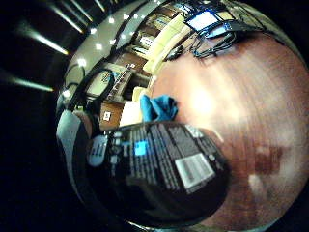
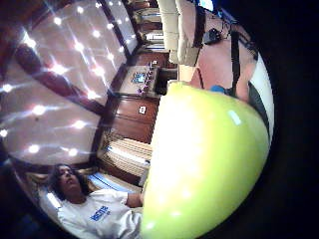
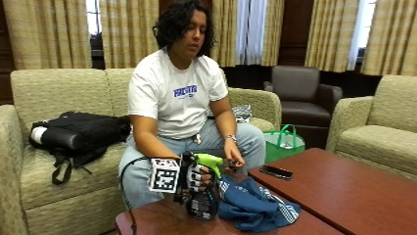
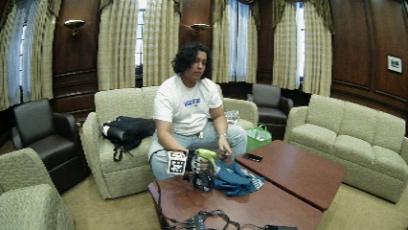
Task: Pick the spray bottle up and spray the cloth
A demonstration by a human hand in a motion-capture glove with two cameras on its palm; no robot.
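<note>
Closest in, the gloved right hand (image 3: 196,177) has its fingers (image 3: 194,182) curled round the neck of the spray bottle (image 3: 202,196), clamped on it just under the lime-green spray head (image 3: 210,159); the glove and a marker hide much of the neck, so the exact placing of each finger cannot be made out. Whether the bottle's base rests on the wooden surface (image 3: 365,196) or hangs just above it is hard to tell from the outside view. The little-finger palm view shows what the outside views do not: the bottle's dark back label (image 1: 164,162) with a barcode, a small blue square and blocks of white print, none of it legible. The thumb-side palm view is largely filled by the green spray head (image 2: 204,164), which blocks most of the surface behind it. Just beyond the fingers, on the nozzle side, the blue cloth (image 3: 254,205) lies crumpled on the surface, with white stripes along one edge; the bottle covers its near edge. The person's bare left hand (image 3: 232,160) hangs above the cloth, and contact cannot be judged. Farther off, a dark phone (image 3: 276,172) lies on the neighbouring surface. Blue lettering on the person's white shirt is unreadable. Behind, a black bag (image 3: 78,132) sits on the sofa and a green tote (image 3: 284,142) stands on the floor.
</note>
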